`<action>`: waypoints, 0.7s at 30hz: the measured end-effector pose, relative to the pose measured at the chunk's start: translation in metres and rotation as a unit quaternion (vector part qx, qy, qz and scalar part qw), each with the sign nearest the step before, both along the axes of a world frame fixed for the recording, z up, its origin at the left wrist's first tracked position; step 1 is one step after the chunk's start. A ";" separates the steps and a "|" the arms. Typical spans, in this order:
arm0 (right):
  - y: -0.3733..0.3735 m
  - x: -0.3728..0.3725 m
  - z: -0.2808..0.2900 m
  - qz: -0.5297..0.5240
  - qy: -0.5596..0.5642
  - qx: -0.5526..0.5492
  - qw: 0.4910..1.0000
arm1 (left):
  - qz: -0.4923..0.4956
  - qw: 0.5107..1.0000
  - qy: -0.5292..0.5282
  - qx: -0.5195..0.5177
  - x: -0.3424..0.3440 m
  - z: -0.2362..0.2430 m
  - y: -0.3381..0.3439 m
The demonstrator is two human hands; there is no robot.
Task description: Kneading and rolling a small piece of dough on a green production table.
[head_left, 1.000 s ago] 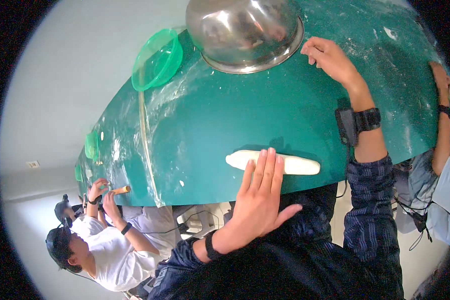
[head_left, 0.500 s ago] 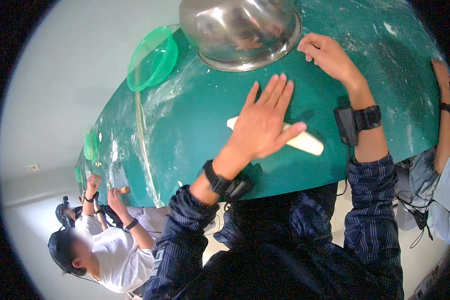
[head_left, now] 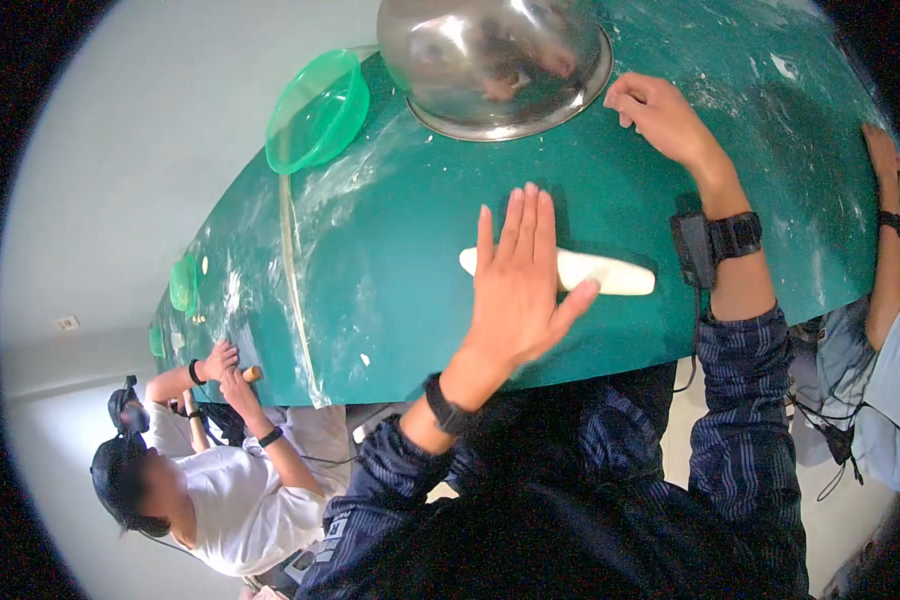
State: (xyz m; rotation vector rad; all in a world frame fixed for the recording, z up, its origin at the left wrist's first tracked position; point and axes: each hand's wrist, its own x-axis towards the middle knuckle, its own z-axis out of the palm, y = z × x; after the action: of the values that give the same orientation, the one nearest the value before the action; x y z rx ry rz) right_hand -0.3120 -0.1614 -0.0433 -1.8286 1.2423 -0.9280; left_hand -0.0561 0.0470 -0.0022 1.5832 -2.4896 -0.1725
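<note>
Wall plate: small pale fitting (head_left: 67,323) sat on the wall, far left.
Left co-worker: person in white shirt (head_left: 245,505), hands at a short tan stick (head_left: 252,374).
Small green bowl: stood near the bench's left edge (head_left: 183,285).
Strip: long, pale, narrow (head_left: 292,275), ran across the floury bench (head_left: 400,270).
Big green bowl: see-through plastic (head_left: 318,115), at the far-left edge.
Left sleeve: dark, striped (head_left: 380,480); pale marks, too small to read.
Steel bowl: large, shiny (head_left: 495,65), beyond the dough, blocked the view behind it.
Left hand: flat, fingers straight, palm down (head_left: 515,290) across the dough, hiding part of it.
Dough roll: pale, lay crosswise near the bench's near edge (head_left: 610,272), both ends showing.
Right hand: loosely curled beside steel rim (head_left: 660,118); couldn't tell if fully closed.
Wrist unit: black, strapped on right wrist (head_left: 695,250).
Right co-worker: forearm with black band (head_left: 885,260), far right.
</note>
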 end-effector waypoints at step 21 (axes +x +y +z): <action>0.005 -0.002 0.003 0.000 0.013 -0.022 1.000 | -0.136 0.987 -0.027 0.075 0.011 0.016 -0.025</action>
State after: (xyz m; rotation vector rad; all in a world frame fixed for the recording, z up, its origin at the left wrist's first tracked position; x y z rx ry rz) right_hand -0.3144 -0.1568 -0.0399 -1.8807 1.2469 -0.9422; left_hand -0.0447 0.0216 0.0133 1.3061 -2.7869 -0.3685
